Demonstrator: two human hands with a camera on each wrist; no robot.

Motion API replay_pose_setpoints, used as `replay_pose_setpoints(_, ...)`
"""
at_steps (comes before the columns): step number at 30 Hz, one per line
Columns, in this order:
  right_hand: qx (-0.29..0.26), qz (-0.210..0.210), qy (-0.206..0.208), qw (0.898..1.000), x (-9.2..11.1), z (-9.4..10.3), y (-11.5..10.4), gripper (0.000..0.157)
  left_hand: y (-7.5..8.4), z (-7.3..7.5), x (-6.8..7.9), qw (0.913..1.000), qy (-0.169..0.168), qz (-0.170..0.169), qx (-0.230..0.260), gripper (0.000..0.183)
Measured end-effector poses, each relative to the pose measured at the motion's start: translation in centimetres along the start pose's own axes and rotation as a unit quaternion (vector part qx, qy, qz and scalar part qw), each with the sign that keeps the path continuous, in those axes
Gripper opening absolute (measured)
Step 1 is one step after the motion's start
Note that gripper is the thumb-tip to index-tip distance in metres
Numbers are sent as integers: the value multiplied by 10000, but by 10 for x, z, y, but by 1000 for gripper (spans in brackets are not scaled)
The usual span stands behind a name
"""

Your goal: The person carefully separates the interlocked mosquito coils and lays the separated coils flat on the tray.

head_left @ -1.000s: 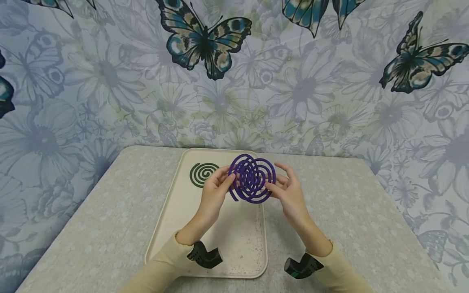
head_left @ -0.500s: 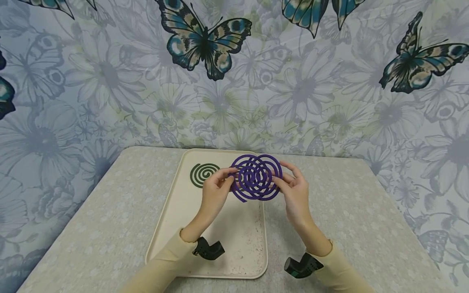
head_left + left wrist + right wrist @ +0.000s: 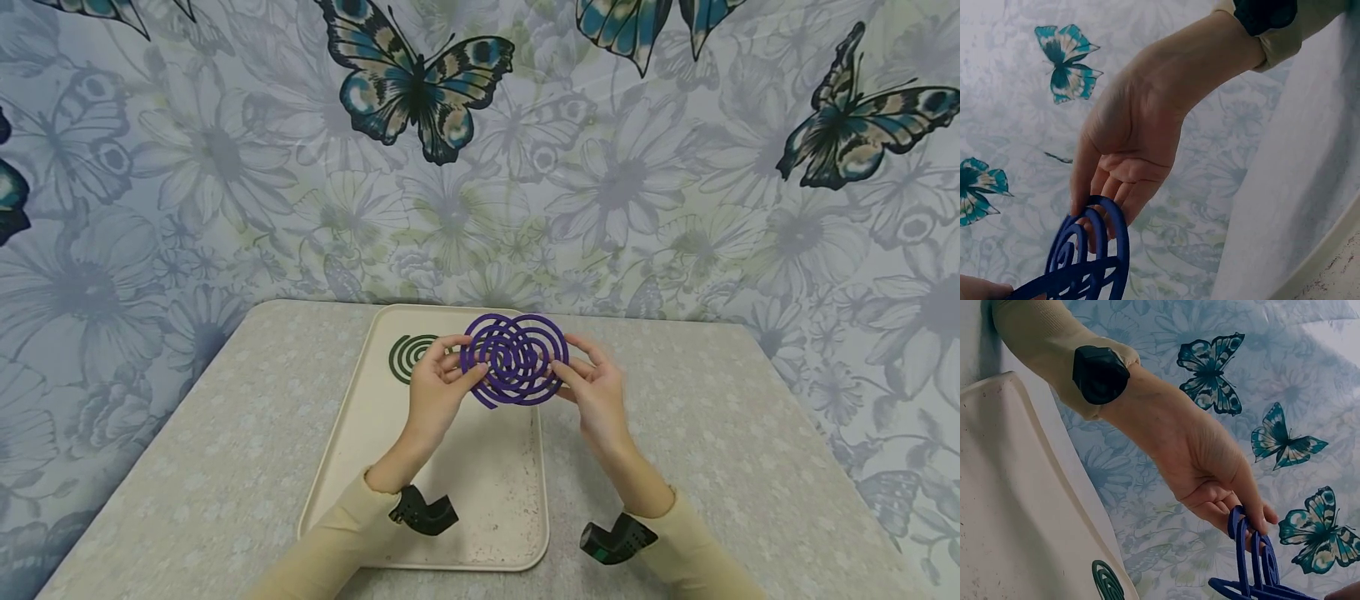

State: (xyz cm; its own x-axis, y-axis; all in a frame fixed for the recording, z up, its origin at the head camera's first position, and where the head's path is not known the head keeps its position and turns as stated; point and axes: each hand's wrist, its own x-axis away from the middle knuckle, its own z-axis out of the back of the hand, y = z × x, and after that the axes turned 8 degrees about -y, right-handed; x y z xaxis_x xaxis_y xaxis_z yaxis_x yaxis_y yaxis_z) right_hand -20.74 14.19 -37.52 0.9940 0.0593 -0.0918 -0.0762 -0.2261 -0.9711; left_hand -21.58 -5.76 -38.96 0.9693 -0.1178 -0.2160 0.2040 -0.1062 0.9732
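My left hand [image 3: 433, 402] pinches the left edge of a pair of purple mosquito coils [image 3: 517, 360], thumb in front and fingers behind. At the right edge my right hand [image 3: 602, 407] pinches the other coil. Held up above the tray, the two spirals overlap and interlace in the middle. In the left wrist view the left thumb and fingers grip the outer turns of one purple coil [image 3: 1124, 240]. The right wrist view has the coils [image 3: 1241, 562] crossing at an angle below the right fingertips. A green mosquito coil [image 3: 396, 358] lies on the tray, partly behind the left hand.
A cream tray [image 3: 450, 533] with a raised rim and worn specks lies on the grey patterned tabletop [image 3: 697, 433]. Behind the table hangs a butterfly-and-flower cloth [image 3: 622, 192]. A black device [image 3: 423, 510] is strapped on each sleeve cuff.
Both hands shift slightly right with the purple coils, then back left. The two spirals now sit a little wider apart, overlapping less than at first. The green coil stays put.
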Motion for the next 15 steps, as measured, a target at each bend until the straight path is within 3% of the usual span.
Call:
replay_pose_setpoints(6, 325, -61, -289, 9990, -1, -1, 6, 50, 2, 4, -2, 9999, 161, 13, -5, 42)
replay_pose_setpoints(15, 186, -102, -271, 9994, -2, 1, 4, 48, 6, 13, -7, 9993, -117, 297, 207, 44)
